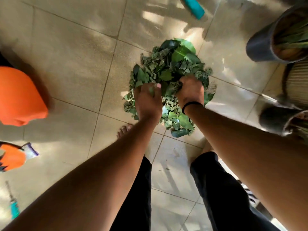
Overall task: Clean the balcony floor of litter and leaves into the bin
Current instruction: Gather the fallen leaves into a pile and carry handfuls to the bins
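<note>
Beige tiled balcony floor (70, 60), sun patches. Leaf pile (170, 69) sits dead ahead of me, just past my bare feet. Both hands are buried in its near edge: left hand (147, 102) and right hand (190, 92), fingers curled into the leaves, gripping a bunch each; fingertips hidden, so I can't tell how deep. Pile runs roughly near-to-far, no hand clearly closer. Orange bin (20, 95) lies well off to my left, so I expect the load swings left; loose leaves may drop.

leaf pile (168, 77) on floor, centre | bin (20, 95) far left | pots (275, 44) right
</note>
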The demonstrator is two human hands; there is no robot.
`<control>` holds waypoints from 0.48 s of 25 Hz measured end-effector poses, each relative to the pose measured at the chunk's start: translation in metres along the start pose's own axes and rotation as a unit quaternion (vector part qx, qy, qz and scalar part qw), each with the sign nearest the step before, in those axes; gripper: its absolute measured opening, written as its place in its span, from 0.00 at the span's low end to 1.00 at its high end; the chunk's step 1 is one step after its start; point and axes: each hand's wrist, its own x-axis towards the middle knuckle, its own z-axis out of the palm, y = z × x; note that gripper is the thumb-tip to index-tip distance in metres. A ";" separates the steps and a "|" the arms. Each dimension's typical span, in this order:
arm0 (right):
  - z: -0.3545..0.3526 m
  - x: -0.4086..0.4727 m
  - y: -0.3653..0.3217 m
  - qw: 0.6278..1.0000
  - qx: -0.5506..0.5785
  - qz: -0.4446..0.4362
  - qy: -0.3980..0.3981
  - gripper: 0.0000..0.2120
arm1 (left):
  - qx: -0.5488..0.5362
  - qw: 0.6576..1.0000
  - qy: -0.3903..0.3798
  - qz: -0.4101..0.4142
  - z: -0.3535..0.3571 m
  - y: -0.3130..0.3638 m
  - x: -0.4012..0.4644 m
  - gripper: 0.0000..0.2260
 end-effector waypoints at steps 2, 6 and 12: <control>-0.024 -0.027 -0.004 0.999 0.034 0.020 0.005 0.12 | -0.015 0.998 0.062 -0.009 -0.011 0.015 -0.018 0.19; -0.058 -0.077 -0.026 0.989 0.134 0.047 0.038 0.09 | -0.162 0.973 -0.049 -0.155 -0.017 0.063 -0.052 0.35; -0.054 -0.090 -0.032 0.907 0.406 0.095 -0.063 0.07 | -0.398 0.857 -0.131 -0.299 -0.027 0.069 -0.049 0.20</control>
